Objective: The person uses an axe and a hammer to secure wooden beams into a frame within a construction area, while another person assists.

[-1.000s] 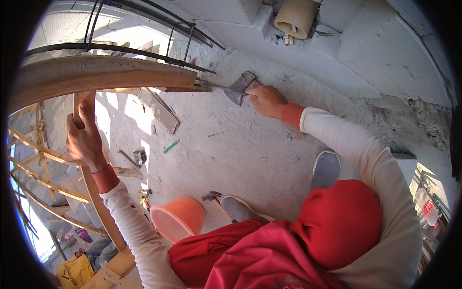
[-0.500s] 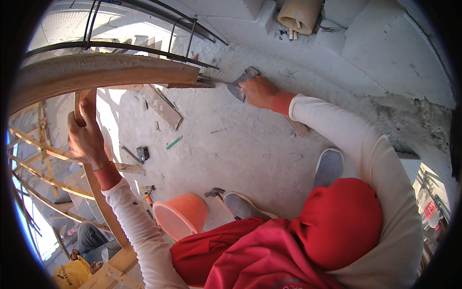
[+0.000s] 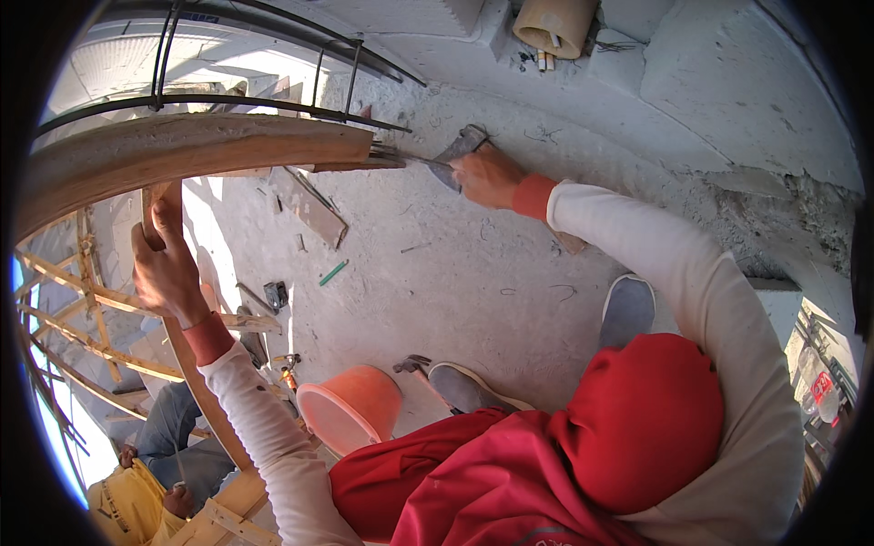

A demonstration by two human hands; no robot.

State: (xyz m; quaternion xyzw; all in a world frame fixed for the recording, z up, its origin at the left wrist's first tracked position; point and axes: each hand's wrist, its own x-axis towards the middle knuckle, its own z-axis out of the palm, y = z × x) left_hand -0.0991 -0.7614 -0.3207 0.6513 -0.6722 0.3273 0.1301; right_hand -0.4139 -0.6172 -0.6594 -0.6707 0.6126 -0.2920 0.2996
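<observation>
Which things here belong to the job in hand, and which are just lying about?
Apparently in use:
wooden beam
wooden upright, gripped by the left hand
thin metal rod, held in the right hand

Apparently just lying about:
axe
claw hammer
orange bucket
green stick

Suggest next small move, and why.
Probably ease the right hand slightly toward the curved beam, left hand steady: the right grasps a thin strip lined up with the beam's right end, while the left grips a wooden piece beneath it.
</observation>
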